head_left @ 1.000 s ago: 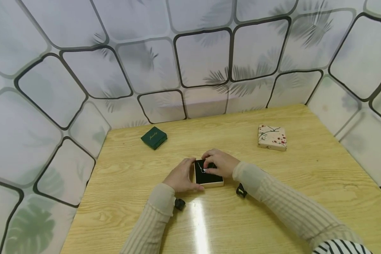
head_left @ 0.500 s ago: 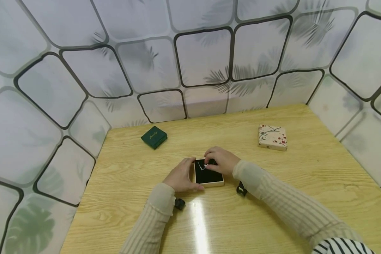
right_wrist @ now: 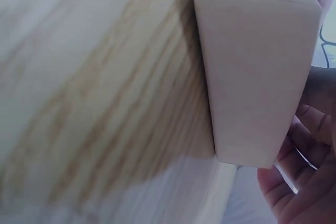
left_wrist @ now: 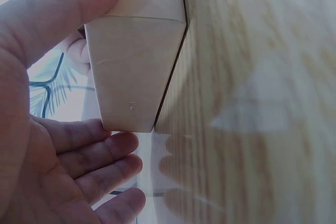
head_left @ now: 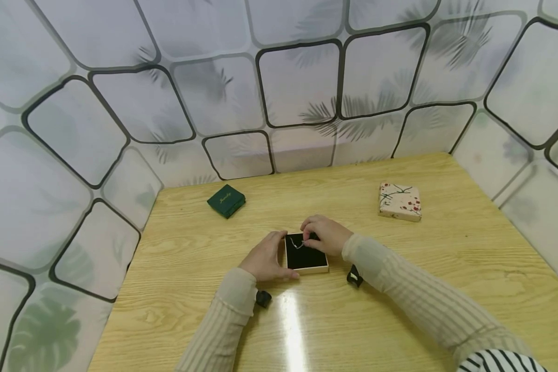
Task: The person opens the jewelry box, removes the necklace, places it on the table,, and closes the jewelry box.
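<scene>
An open cardboard jewelry box [head_left: 311, 270] with a black lining lies on the table. My left hand [head_left: 266, 260] holds it at the left, thumb along the near side and fingertips at the far left corner. In the left wrist view, the thumb [left_wrist: 63, 9] presses the box's pale wall [left_wrist: 134, 72]. Over the box's far right part, my right hand [head_left: 326, 235] pinches a thin silver necklace [head_left: 297, 245], part of which lies on the black lining. The pinching fingertips are mostly hidden behind the box [right_wrist: 257, 72] in the right wrist view.
A dark green jewelry box [head_left: 226, 200] stands at the back left of the wooden table [head_left: 190, 289]. At the back right is a cream box lid [head_left: 400, 201] with a floral branch print. Patterned fabric walls [head_left: 302, 88] enclose the table's back and sides.
My right hand has moved slightly away from me and to the right, drawing the necklace along. The left hand and the box have stayed in place.
</scene>
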A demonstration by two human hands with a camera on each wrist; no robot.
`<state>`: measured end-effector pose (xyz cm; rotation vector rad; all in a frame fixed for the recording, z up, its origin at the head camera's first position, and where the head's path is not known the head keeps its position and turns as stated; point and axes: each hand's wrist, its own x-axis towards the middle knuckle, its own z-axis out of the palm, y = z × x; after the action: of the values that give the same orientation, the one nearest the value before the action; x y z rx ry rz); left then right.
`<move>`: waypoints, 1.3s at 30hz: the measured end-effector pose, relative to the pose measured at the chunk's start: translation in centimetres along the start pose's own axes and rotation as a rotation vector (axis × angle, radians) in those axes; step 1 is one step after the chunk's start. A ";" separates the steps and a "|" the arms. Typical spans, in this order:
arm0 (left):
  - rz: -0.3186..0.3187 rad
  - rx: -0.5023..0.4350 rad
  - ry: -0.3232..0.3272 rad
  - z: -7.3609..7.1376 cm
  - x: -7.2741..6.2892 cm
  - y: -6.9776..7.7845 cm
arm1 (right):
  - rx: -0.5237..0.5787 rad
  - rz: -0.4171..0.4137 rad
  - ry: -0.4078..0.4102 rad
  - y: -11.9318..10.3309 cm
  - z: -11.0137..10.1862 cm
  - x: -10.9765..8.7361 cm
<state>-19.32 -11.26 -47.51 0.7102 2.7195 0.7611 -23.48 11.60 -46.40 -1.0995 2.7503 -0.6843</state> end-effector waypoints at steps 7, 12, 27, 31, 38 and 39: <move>-0.013 -0.007 -0.008 0.0 0.0 0.0 | 0.049 -0.021 0.059 0.4 -0.4 0.0; -0.010 -0.013 -0.006 0.0 0.0 0.0 | 0.094 0.032 0.080 0.8 -0.4 0.0; -0.005 0.000 -0.005 0.1 0.0 0.0 | 0.193 0.122 0.126 1.1 -0.8 -0.2; -0.010 -0.001 -0.007 0.0 0.0 0.0 | 0.202 0.143 0.146 1.1 -1.0 -0.2; -0.016 -0.011 -0.008 0.0 0.0 0.0 | 0.207 0.150 0.171 1.2 -1.1 -0.2; -0.017 -0.010 -0.008 0.0 0.0 0.0 | 0.207 0.151 0.175 1.2 -1.1 -0.2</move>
<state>-19.32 -11.25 -47.45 0.6853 2.7093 0.7664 -24.39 12.94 -46.00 -0.8159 2.7865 -1.0598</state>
